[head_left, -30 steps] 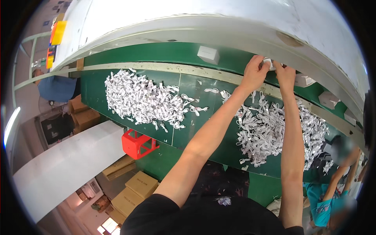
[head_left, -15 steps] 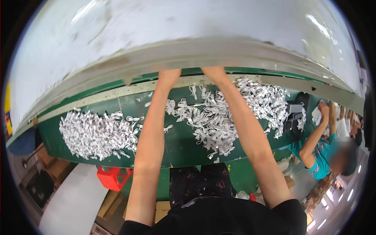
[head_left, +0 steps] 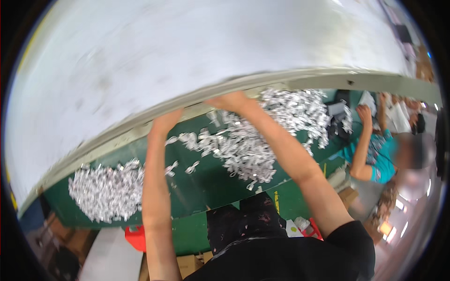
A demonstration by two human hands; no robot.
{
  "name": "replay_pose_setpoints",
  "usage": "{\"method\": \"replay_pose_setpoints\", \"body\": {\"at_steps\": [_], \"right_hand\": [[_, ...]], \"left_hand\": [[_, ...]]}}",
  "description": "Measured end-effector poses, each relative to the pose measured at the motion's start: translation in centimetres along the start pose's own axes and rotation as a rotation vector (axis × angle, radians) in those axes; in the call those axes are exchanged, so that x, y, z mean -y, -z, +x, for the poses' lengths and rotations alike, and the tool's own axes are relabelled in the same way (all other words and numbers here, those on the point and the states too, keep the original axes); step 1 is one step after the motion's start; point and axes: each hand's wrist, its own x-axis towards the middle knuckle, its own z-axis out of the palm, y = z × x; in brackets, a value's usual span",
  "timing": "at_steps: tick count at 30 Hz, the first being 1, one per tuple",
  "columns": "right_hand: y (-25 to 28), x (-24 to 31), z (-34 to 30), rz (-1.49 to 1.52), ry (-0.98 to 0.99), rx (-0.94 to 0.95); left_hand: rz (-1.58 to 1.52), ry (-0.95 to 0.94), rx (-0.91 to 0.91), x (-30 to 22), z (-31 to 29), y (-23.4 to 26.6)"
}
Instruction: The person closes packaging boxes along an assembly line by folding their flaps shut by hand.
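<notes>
Both my arms reach forward over a green worktable (head_left: 197, 192) to the pale edge of a large white overhead panel (head_left: 206, 42). My left hand (head_left: 167, 122) is at that edge, its fingers hidden behind it. My right hand (head_left: 233, 102) lies along the same edge farther right, with blurred, partly covered fingers; whatever it may hold does not show. Beneath and beside my right forearm spreads a big heap of white tied cable bundles (head_left: 248, 152). Another heap of cable bundles (head_left: 107, 191) lies left of my left forearm. A few loose bundles (head_left: 192, 167) rest between the arms.
On the right, a co-worker in a teal shirt (head_left: 382, 157) reaches to the table beside a dark device (head_left: 336, 112). Red plastic stools (head_left: 136, 238) and cardboard boxes (head_left: 188, 266) stand below the table edge. The panel overhangs the table's far side.
The view has tilted and shifted, so the panel edge now slopes down to the left. My left hand sits farther left and lower; my right hand has also moved left, showing more of its back.
</notes>
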Motion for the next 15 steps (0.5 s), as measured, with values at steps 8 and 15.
{"method": "replay_pose_setpoints", "body": {"at_steps": [8,15], "right_hand": [[-1.7,2.0,0.9,0.093,-0.131,-0.009],[-2.2,0.5,0.5,0.056,-0.025,-0.161]], "left_hand": [[0.13,-0.006,-0.032,2.5,-0.8,-0.3],[0.012,-0.093,-0.105,2.7,0.2,-2.3]]}}
